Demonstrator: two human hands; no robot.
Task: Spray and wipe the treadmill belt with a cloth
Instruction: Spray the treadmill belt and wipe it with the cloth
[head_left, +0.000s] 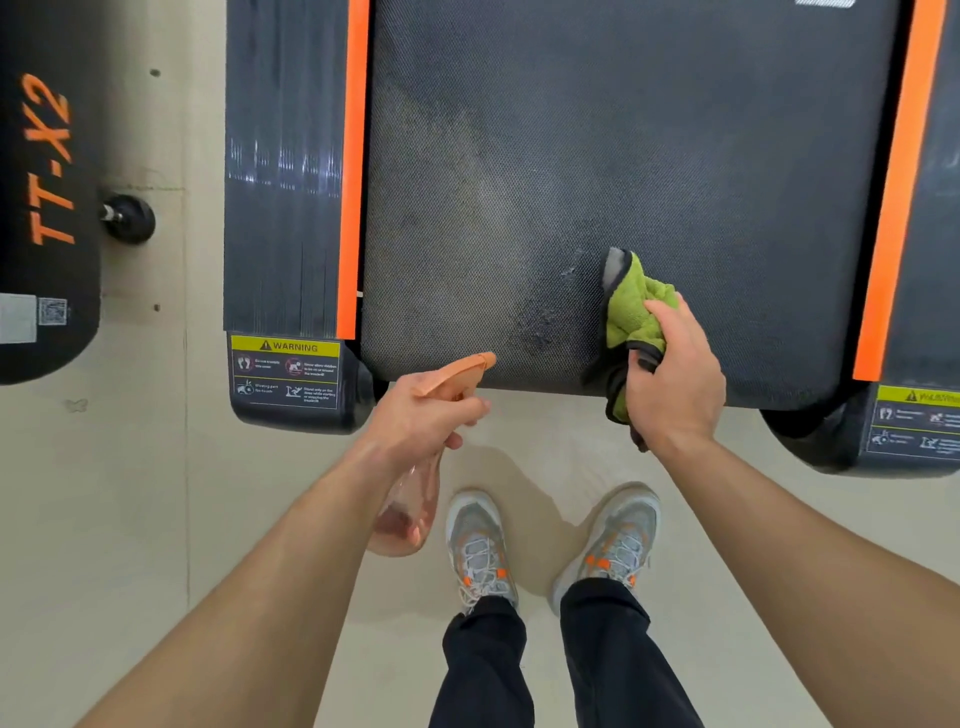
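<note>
Grey shoes (480, 545) and TT-X2 machine (47, 208) stand on floor (130, 519).

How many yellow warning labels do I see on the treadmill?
2. The left warning label is at the near end, left of the belt. The right warning label is opposite, right of the belt, partly cut off by the picture edge. More may lie outside the view.

Cloth (631, 312): on the treadmill belt (597, 156), over its near edge, right of centre.
Spray bottle (415, 467): before the belt's near edge, left of the cloth.
Side rail (285, 182): along the belt's left.
Shoes (480, 545): before the belt.
Neighbouring machine (41, 182): well left of the belt.
</note>
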